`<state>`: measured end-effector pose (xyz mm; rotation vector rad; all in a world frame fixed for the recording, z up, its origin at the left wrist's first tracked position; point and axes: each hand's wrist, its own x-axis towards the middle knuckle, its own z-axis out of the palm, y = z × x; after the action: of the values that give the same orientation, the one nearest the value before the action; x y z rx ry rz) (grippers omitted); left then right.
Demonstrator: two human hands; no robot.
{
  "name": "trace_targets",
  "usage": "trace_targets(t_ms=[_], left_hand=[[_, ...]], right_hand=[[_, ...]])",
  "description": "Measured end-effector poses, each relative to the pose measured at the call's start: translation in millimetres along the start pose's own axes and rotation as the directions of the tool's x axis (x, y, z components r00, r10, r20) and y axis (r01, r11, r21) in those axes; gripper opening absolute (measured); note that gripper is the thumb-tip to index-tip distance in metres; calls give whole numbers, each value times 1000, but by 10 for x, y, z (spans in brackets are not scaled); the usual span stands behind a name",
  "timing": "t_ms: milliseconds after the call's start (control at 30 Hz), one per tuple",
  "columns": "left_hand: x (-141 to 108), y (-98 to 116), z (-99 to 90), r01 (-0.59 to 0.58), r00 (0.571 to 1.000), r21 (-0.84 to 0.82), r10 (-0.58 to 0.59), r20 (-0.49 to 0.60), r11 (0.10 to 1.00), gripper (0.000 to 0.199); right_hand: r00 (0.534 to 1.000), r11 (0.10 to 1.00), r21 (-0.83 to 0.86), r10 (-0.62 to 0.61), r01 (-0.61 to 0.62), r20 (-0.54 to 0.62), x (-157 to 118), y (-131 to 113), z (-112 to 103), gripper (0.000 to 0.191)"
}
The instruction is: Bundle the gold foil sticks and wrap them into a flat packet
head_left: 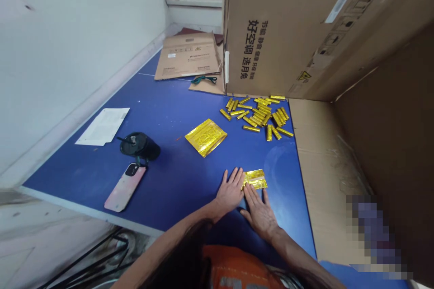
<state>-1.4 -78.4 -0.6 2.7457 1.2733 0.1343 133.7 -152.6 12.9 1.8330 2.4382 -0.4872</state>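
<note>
Gold crinkled foil rectangle (257, 178) lies on the flat blue worktop (176, 189), nearer its right edge than its left. From my remote seat I see the left hand (231, 188) and right hand (260, 213) laid flat, fingers straight, at the rectangle's left end, gripping nothing; I'd press lightly and evenly, judging that thin foil creases easily

Bright overall, light source out of frame. White wall (84, 45) pale, cardboard (400, 113) at far right dim. Glare on desk (290, 210) right side, darker close to wearer. Gold foil (258, 179) glinting. Wide-angle edge bending, slightly soft detail, pixelation lower right.
</note>
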Motion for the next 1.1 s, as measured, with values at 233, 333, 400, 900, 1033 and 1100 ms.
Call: trace_targets(t_ms=[233,333,400,900,1033,1100], left_hand=[[-148,10,-59,-105,993,-49,107,41,993,56],[-210,12,-73,-110,992,-62,113,50,992,58],[-214,8,-86,-110,992,-65,113,53,992,59],[86,127,-188,11,1000,-31,-11,2,999,37],[89,140,-236,1,1000,-18,-1,15,1000,40],[105,142,-248,9,1000,-18,-8,20,1000,38]], right_hand=[[1000,1000,-6,10,-10,-15,8,-4,33,60],[1000,1000,6,7,-7,-9,11,-8,17,58],[1000,1000,9,13,-12,-27,11,44,0,55],[960,977,-115,146,-177,-237,260,683,-216,38],[966,983,-126,103,-135,-238,238,693,-190,35],[963,984,-122,92,-126,-252,231,705,-191,33]])
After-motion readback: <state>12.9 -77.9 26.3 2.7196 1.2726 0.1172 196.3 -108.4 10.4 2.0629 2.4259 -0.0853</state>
